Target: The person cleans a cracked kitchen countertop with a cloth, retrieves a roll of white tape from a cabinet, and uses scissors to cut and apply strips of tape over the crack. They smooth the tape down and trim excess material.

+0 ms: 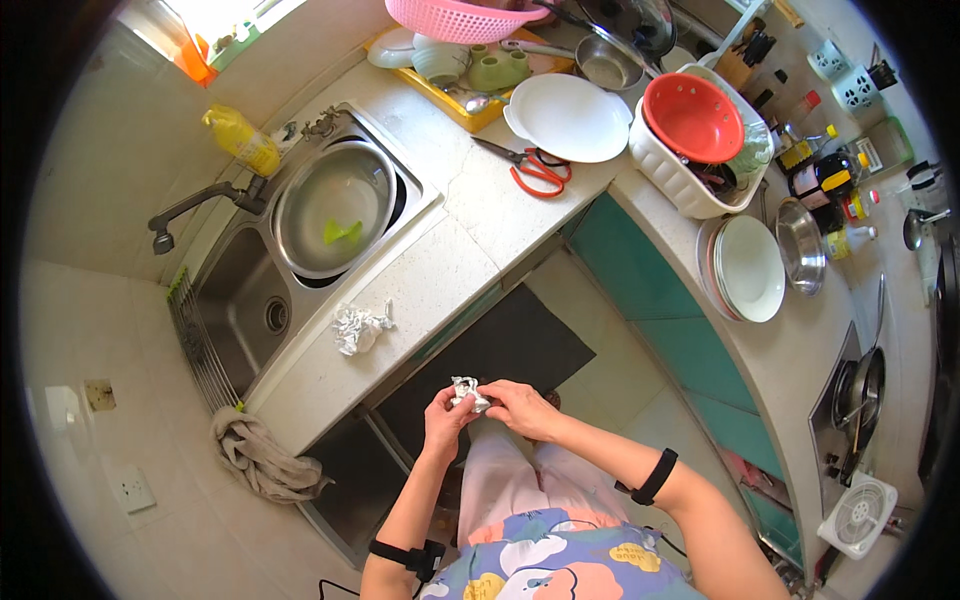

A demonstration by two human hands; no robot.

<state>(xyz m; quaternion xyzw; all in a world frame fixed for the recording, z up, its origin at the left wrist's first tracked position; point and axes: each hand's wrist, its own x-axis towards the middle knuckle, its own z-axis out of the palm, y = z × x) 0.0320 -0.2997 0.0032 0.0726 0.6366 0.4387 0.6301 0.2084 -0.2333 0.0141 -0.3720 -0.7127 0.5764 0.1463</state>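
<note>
A small crumpled white wad, paper or thin plastic by its look (466,392), is pinched between both hands in front of my body, off the counter's edge. My left hand (444,420) grips it from the left, fingers closed. From the other side my right hand (521,408) holds it with thumb and fingertips. Whether anything is wrapped inside cannot be seen. On the counter (420,290), ahead and to the left, lies a larger crumpled white wad (359,329).
The sink (240,290) holds a large metal basin (337,215) with a green piece inside. Red-handled scissors (535,172) lie near a white plate (568,117). Stacked bowls (750,270) stand at the right. A grey cloth (255,455) hangs at the left counter end.
</note>
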